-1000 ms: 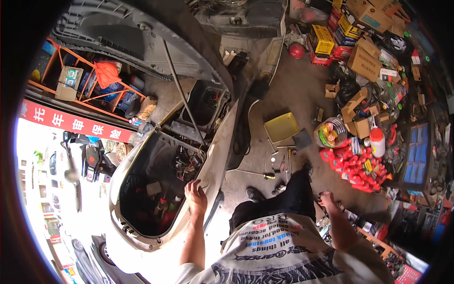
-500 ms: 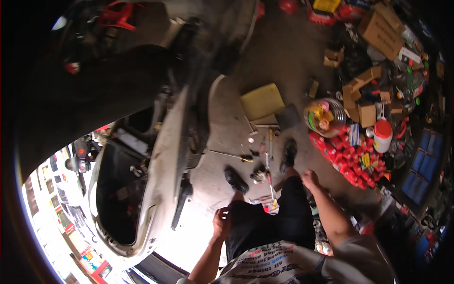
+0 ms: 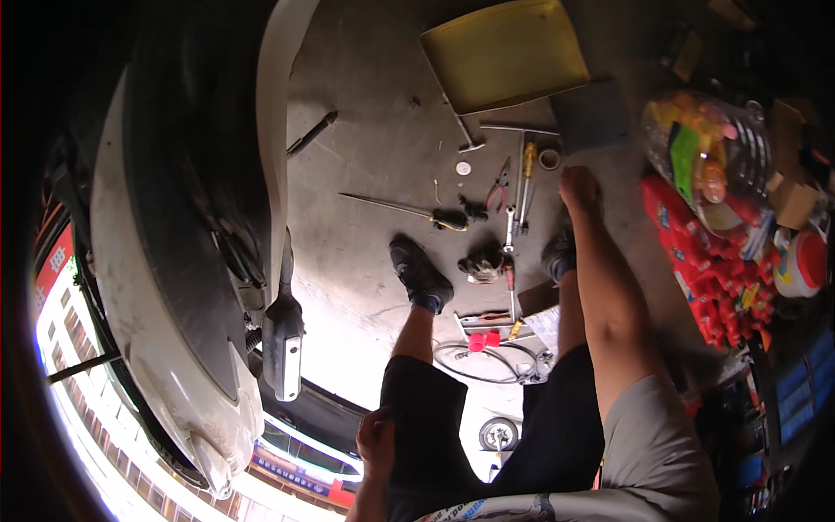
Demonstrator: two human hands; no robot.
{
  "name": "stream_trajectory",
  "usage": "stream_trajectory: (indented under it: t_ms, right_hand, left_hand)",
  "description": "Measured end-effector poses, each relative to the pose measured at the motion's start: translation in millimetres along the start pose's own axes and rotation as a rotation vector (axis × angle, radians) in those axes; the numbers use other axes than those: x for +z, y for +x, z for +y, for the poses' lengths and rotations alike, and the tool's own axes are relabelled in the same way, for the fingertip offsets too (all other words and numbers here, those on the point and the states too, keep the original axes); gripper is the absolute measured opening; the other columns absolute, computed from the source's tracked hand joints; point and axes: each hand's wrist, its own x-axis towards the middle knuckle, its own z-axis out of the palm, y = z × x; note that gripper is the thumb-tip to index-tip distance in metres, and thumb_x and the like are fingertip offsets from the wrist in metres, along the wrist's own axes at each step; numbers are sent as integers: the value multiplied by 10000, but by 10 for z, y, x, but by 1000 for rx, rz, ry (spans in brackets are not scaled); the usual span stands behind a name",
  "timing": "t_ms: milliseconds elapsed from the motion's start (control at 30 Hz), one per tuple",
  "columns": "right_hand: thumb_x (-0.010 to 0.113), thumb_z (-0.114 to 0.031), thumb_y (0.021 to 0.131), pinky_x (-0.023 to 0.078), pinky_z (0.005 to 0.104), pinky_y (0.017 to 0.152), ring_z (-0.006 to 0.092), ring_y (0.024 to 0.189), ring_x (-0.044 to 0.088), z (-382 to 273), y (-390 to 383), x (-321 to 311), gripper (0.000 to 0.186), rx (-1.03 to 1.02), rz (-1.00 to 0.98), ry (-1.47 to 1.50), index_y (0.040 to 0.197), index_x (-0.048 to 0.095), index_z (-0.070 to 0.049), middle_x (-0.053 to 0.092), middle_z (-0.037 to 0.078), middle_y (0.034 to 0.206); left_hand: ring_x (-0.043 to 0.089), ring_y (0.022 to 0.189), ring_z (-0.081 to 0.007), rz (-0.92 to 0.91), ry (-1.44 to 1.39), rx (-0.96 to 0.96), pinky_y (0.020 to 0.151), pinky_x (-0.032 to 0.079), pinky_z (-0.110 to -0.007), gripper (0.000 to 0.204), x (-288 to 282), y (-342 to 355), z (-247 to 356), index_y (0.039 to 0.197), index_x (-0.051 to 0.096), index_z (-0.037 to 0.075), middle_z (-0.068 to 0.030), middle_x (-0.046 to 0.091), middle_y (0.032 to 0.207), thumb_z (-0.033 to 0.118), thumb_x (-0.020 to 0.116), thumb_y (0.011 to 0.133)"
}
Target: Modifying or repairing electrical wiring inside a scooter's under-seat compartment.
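Note:
My right hand (image 3: 579, 188) reaches out low over the tools on the floor, its fingers curled and nothing visible in them. Close to it lie a roll of tape (image 3: 549, 158), a yellow-handled screwdriver (image 3: 529, 162) and a T-handle wrench (image 3: 521, 132). Beside my left thigh hangs my left hand (image 3: 376, 442), curled closed with no object showing. Between my feet are red-handled pliers (image 3: 498, 193), a combination wrench (image 3: 510, 228) and a dark, dirty pair of gloves or rag (image 3: 484, 263). A long screwdriver (image 3: 409, 209) with a black and yellow handle points left.
A raised vehicle panel (image 3: 165, 261) with a door mirror fills the left. Ahead lies a yellow tray (image 3: 507, 56). To the right are red bottles (image 3: 696, 261), a clear tub (image 3: 696, 174) and a red-lidded white jar (image 3: 802, 264). A black hose (image 3: 487, 378) coils behind my feet.
My view has swung closer to the floor tools. The right hand has moved forward toward them, while the left hand stays back beside my thigh.

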Motion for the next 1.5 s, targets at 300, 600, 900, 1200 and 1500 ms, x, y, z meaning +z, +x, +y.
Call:
stream_trajectory:
  t_ms: [300,600,900,1200,1500]
  right_hand:
    - [532,-337,898,537,385,707,254,829,621,-251,50,-98,301,526,-162,676,865,627,-53,629,132,926]
    - [511,-46,888,500,312,605,127,591,539,-1047,-2513,-2694,144,527,-638,2135,1020,563,-63,602,68,788]
    - [522,-19,865,519,356,655,159,680,585,-1286,-4387,-4345,189,314,-788,2279,1025,590,-91,617,35,892]
    - [588,-129,898,480,256,721,96,801,589,-1739,-4961,-5497,136,-220,-203,1515,1011,596,-54,615,28,875]
    - [593,-130,902,403,229,634,53,710,494,-2655,-5191,-5929,104,-515,-227,1282,904,632,-34,573,-29,774]
  left_hand:
    - [629,825,-132,-23,-37,-66,712,499,-278,226,-5,134,202,1084,642,18,-84,681,932,37,570,871]
    - [565,967,-123,-355,-816,72,746,477,-234,354,10,-83,990,1249,536,17,-68,597,1089,25,583,899]
    - [632,822,-202,-283,-233,761,672,510,-294,366,-760,-1207,2649,1147,629,73,-87,609,1010,78,709,790]
    - [630,857,-311,-128,-290,985,749,500,-375,183,-1566,-1460,2492,991,657,32,-139,626,934,117,641,829]
    - [649,896,-167,-674,-801,888,811,509,-291,356,-2521,-1048,2320,1175,587,-22,-83,661,1017,-66,577,822]
